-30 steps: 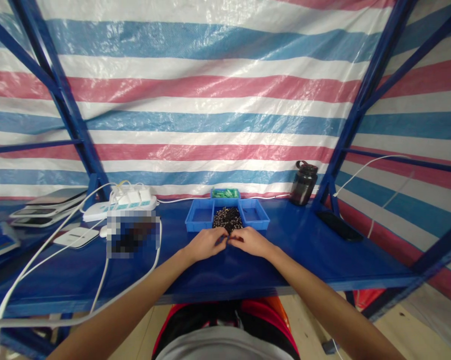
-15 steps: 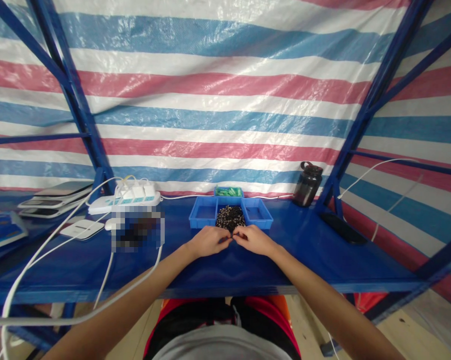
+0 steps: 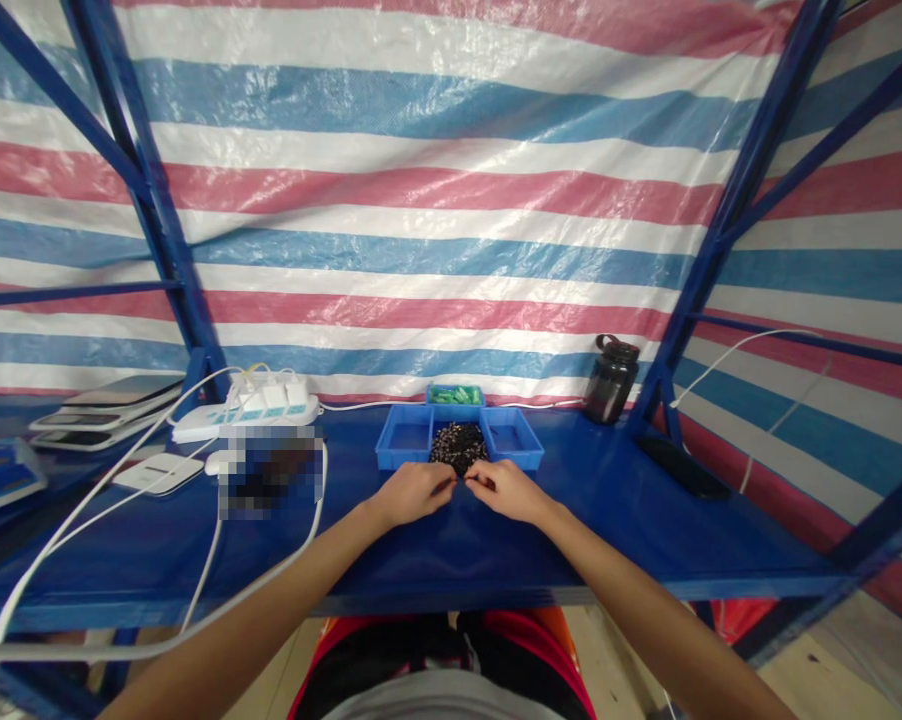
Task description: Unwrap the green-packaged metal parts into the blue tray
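Note:
A heap of small black parts with brass-coloured bits (image 3: 458,445) fills the middle blue bin. My left hand (image 3: 415,492) is at the near side of this heap, fingertips pinched together. Facing it, my right hand (image 3: 509,490) also has its fingers in a pinch, with a narrow gap between the two hands. Whatever the fingertips hold is too small to make out. Beside the heap stand a left blue bin (image 3: 406,462) and a right blue bin (image 3: 517,460). Behind the heap, green pieces (image 3: 455,395) lie in a smaller blue bin.
A dark bottle (image 3: 611,380) stands at the back right, and a flat black object (image 3: 683,466) lies right of it. On the left are a power strip (image 3: 252,410), a white scale-like device (image 3: 158,473), stacked devices (image 3: 110,412) and loose white cables (image 3: 68,510).
My hands were almost touching at the fingertips and are now slightly apart. The view has tilted a little, so the table sits lower in the picture.

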Demonstrator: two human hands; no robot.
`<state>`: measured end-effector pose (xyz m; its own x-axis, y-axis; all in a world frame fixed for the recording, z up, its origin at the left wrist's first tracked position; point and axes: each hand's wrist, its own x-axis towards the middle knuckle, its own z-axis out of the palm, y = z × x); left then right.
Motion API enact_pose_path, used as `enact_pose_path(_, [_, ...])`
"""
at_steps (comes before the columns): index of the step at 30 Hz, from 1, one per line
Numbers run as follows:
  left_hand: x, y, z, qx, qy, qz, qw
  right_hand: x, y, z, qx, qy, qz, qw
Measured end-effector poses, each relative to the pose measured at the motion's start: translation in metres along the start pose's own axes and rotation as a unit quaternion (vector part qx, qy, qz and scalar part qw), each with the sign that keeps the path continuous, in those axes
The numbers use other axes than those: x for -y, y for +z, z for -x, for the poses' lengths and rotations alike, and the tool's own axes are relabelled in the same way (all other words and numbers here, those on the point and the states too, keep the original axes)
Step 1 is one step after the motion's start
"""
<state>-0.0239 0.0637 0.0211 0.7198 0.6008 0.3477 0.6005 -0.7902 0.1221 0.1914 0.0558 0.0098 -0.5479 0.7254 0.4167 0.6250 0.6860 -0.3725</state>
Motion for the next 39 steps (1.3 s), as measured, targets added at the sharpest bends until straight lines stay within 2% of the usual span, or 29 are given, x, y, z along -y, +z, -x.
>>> enact_pose_path(6, [-0.005, -0.003, 0.0, 0.009, 0.036, 0.008, 0.999, 0.003, 0.001, 0.0, 0.061, -0.003, 0.074, 0.995])
enact_pose_path(11, [-0.007, -0.002, 0.0, 0.036, 0.063, 0.002, 0.997, 0.003, 0.002, 0.0, 0.08, 0.003, 0.113, 0.99])
enact_pose_path(18, [-0.005, -0.003, 0.001, 0.055, 0.051, -0.019, 0.997, 0.004, 0.001, 0.0, 0.089, -0.005, 0.163, 0.983])
enact_pose_path(24, [-0.003, 0.0, 0.001, 0.047, 0.005, -0.049, 0.998, 0.007, -0.006, 0.0, 0.073, -0.006, 0.146, 0.986])
enact_pose_path(30, [-0.003, -0.001, 0.002, 0.044, 0.004, -0.036, 0.998, 0.009, -0.008, 0.0, 0.085, 0.009, 0.144, 0.986])
enact_pose_path(39, [-0.002, 0.0, 0.001, 0.063, -0.009, -0.049, 0.997, 0.009, -0.009, 0.001, 0.077, 0.004, 0.085, 0.993])
